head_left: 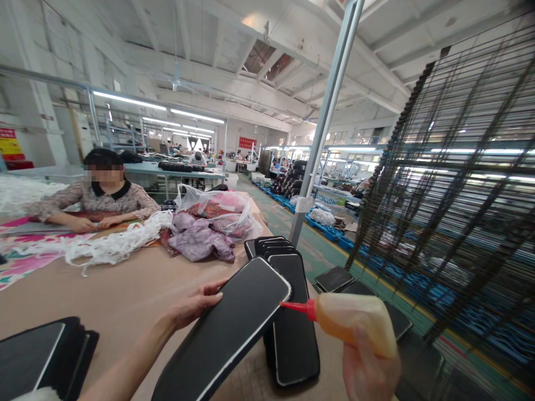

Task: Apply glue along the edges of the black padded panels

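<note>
My left hand (200, 303) grips a long black padded panel (228, 317) by its left edge, thumb on top and fingers beneath. The panel has rounded corners and a pale line along its rim. In my right hand (370, 365) is a squeeze bottle (355, 320) of amber liquid, held on its side. Its red nozzle (296, 307) points left, with the tip at the panel's right edge; whether it touches I cannot tell. Behind the held panel lies a stack of similar black panels (295, 334).
More black panels (31, 356) are piled at the lower left of the brown table (137, 295). White strips (112, 245) and purple cloth (200, 239) lie farther back. A co-worker (108, 189) sits across at the left. A metal post (324, 122) and wire rack (451, 184) stand at the right.
</note>
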`<state>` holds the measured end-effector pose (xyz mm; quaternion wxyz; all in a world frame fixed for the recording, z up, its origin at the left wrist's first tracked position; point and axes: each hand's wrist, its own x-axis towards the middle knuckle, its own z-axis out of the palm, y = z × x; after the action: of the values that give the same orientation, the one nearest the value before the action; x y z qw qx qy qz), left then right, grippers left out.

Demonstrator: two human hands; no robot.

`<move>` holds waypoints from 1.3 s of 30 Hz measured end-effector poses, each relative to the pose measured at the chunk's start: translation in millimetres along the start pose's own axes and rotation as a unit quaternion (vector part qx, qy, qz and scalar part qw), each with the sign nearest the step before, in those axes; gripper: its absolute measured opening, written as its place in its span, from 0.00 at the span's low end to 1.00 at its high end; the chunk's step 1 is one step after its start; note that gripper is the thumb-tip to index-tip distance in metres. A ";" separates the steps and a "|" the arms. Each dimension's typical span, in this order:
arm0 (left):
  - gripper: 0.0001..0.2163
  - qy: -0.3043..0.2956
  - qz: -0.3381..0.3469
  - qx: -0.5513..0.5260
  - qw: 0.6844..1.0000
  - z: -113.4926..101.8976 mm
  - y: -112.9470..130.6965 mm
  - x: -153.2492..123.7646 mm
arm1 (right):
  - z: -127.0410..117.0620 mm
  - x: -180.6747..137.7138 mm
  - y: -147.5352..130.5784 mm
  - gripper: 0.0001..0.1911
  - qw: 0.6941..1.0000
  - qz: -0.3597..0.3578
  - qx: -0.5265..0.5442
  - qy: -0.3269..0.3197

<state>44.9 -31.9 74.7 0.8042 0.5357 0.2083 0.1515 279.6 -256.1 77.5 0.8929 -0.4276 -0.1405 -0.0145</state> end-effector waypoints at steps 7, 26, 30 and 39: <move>0.29 0.008 0.000 -0.006 1.000 0.6 -4.8 1.9 | 1.6 -1.6 2.2 0.24 1.000 0.022 0.015 -0.007; 0.30 0.007 0.006 -0.001 1.000 3.6 -5.6 4.8 | 3.0 -10.1 6.0 0.22 0.997 0.061 -0.005 -0.055; 0.31 0.022 0.006 0.000 1.000 4.8 -5.7 5.0 | 3.2 -13.2 7.4 0.22 0.995 0.076 -0.001 -0.070; 0.32 0.030 0.002 -0.009 1.000 2.5 -9.3 7.9 | 2.1 -20.6 8.4 0.23 0.992 0.082 -0.008 -0.096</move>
<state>53.1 -33.8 65.6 0.8019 0.5244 0.2298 0.1708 260.5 -251.1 66.9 0.8701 -0.4440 -0.1899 0.0984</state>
